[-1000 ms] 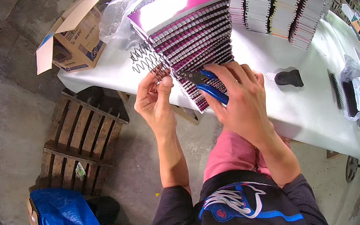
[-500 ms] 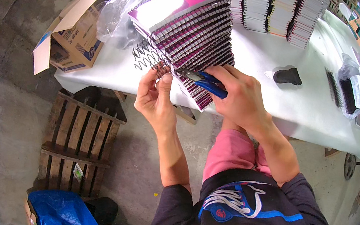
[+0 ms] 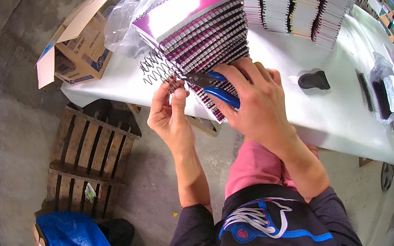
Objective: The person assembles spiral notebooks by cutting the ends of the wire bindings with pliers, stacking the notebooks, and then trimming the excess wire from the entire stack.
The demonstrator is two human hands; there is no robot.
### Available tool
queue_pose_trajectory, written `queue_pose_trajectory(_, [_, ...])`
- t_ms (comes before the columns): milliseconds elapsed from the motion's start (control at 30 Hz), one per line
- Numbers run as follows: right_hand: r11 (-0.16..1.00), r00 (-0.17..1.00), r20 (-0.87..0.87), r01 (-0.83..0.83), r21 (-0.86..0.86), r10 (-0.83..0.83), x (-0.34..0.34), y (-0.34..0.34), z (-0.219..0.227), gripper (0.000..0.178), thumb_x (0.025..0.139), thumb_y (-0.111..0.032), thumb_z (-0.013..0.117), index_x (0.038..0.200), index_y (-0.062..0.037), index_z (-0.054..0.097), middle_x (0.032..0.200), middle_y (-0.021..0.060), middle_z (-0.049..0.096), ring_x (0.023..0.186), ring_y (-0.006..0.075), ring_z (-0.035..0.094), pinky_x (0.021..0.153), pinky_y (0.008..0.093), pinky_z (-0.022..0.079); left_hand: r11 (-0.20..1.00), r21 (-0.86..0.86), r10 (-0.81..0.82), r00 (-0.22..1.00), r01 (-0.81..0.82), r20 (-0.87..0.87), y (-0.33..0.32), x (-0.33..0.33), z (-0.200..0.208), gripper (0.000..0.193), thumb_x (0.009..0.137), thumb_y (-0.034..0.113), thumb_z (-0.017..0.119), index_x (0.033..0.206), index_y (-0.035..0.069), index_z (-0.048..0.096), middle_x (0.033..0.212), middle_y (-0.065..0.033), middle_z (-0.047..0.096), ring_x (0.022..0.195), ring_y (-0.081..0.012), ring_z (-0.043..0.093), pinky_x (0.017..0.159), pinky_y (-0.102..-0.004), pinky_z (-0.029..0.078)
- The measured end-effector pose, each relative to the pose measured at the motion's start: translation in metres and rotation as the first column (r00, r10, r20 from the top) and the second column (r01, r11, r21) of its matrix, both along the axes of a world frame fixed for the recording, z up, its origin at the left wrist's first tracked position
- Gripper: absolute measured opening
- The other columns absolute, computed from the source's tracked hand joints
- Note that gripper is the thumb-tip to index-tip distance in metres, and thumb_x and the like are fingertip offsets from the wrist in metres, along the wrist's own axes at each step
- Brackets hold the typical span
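A tall stack of spiral-bound notebooks (image 3: 207,37) with purple covers stands at the near edge of the white table. Loose ends of black spiral coils (image 3: 152,67) stick out from its left side. My left hand (image 3: 170,116) is closed on the end of a spiral coil, thumb against fingertips, beside the stack's lower left corner. In my right hand (image 3: 261,100) is a pair of pliers (image 3: 222,97) with blue handles, its jaws at the coil by my left fingertips. The handles are spread apart. My fingers partly hide the coil end.
More spiral-bound stacks (image 3: 275,1) stand at the back right of the table (image 3: 329,118). A black pouch-like object (image 3: 313,81), loose black coils (image 3: 365,92) and a plastic bag (image 3: 387,94) lie at right. An open cardboard box (image 3: 79,51) and clear plastic (image 3: 135,17) sit at left, above a wooden pallet (image 3: 88,164).
The pliers' handles have opened wider, and my right hand has shifted slightly up and turned. My left hand stays pinched on the coil. The whole view has shifted slightly.
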State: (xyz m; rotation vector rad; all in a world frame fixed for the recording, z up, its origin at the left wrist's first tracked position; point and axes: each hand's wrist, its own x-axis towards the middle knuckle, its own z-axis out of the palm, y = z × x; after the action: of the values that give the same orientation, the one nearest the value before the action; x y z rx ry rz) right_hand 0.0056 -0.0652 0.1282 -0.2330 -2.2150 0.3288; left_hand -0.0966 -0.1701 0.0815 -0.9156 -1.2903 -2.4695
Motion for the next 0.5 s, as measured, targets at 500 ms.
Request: queue_pose_trajectory(500, [0.999, 0.999, -0.017, -0.031, -0.02, 0.031, 0.0046, 0.0029, -0.0014, 0.041, 0.069, -0.027, 0.072, 0.106, -0.0126, 0.059, 0.093, 0.0046, 0.055, 0.084, 0.0243, 0.056, 0.069, 0.0396, 0.037, 0.999, 0.012, -0.032, 0.999, 0.032, -0.008, 0.0023, -0.001, -0.0008, 0.023, 0.088, 0.008, 0.06, 0.107, -0.005, 0.059, 0.095, -0.0086, 0.064, 0.083, -0.0119, 0.06, 0.074, -0.0272, 0.05])
